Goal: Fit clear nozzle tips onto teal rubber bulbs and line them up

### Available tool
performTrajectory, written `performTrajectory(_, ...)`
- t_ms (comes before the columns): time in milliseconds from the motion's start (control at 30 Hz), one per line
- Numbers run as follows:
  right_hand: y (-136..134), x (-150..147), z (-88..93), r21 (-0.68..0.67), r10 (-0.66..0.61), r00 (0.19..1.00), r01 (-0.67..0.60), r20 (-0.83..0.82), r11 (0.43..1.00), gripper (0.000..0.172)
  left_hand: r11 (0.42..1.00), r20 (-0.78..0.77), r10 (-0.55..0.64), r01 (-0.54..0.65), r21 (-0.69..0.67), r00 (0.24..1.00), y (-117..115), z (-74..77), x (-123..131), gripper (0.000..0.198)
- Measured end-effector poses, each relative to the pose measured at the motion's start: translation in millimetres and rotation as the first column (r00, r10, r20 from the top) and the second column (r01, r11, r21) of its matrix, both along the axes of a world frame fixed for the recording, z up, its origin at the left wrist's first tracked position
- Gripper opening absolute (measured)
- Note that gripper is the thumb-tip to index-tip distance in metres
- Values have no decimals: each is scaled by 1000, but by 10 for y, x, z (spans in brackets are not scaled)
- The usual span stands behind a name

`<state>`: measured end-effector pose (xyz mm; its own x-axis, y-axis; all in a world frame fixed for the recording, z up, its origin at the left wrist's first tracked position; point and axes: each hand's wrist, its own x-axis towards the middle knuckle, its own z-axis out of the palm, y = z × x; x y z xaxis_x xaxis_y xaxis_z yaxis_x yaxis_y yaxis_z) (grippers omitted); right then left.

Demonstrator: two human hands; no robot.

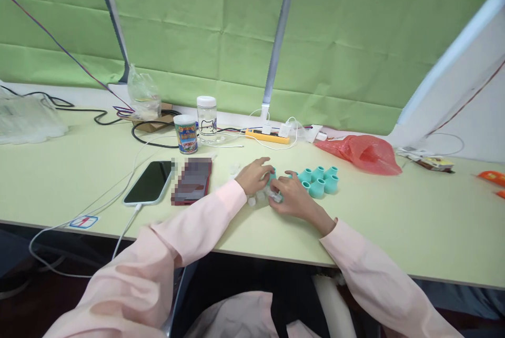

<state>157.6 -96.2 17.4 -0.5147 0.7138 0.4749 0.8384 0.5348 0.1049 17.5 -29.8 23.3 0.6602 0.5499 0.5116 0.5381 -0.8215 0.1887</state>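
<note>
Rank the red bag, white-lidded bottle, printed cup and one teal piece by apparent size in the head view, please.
1. Red bag
2. White-lidded bottle and printed cup: too alike to rank
3. Teal piece

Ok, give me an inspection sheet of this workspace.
Surface: pale-yellow tabletop.
Work pieces: hollow teal tapered pieces, several grouped toward the person's right; small translucent pieces.
Clutter: black-screened phone in pale case, red-edged phone, printed cup, clear white-lidded bottle, red plastic bag.
Hands: left hand at one teal piece, right hand at translucent pieces; exact grips unclear.
Cables: white cable plugged into the pale-cased phone; yellow power strip behind.
Surroundings: green sheeting along the back.
</note>
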Motion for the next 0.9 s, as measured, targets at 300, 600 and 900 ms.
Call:
performTrajectory(300,-44,-134,-109,22,216,976,-215,-32,976,21,974,-365,147,-198,-107,919,94,199,-369,25)
performTrajectory(600,-42,-84,-110,42,141,982,-137,-126,990,22,949,-498,217,-301,-94,840,185,127,-367,21)
performTrajectory(900,-28,-125,-131,-16,88,954,-96,-287,995,22,917,-501,314,-394,-60,807,189,53,-325,17)
